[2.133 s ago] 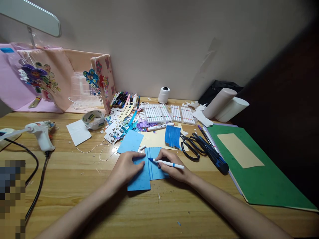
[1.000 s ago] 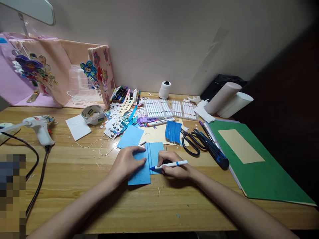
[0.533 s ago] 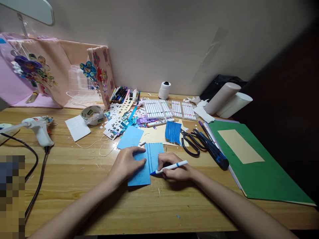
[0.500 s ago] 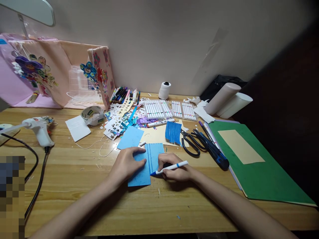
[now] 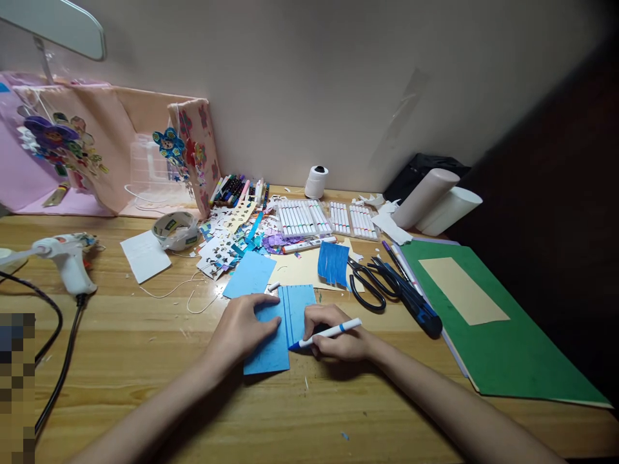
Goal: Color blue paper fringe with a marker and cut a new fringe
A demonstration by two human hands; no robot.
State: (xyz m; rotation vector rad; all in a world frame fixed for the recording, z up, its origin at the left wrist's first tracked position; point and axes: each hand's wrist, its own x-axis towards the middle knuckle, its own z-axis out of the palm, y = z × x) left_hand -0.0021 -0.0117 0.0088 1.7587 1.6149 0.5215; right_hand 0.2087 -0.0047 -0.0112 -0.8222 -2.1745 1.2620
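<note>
Head view: right hand [image 5: 338, 338] is gripping a blue-tipped marker [image 5: 325, 333] on lined blue paper [image 5: 296, 309]; left hand [image 5: 240, 328] is pressing flat, holding nothing; 2 trays [image 5: 326, 219] are holding markers.

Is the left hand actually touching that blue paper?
Touching: the head view shows the left hand lying flat on the blue paper, fingers pressing it down.

Two bare forearms, no sleeves in view. Left hand [image 5: 240, 328] and right hand [image 5: 338, 335] bare too: no gloves, rings, watch or bracelets visible. Short plain nails where visible, no polish. Slim wrists. Nothing worn up to frame edge.
</note>
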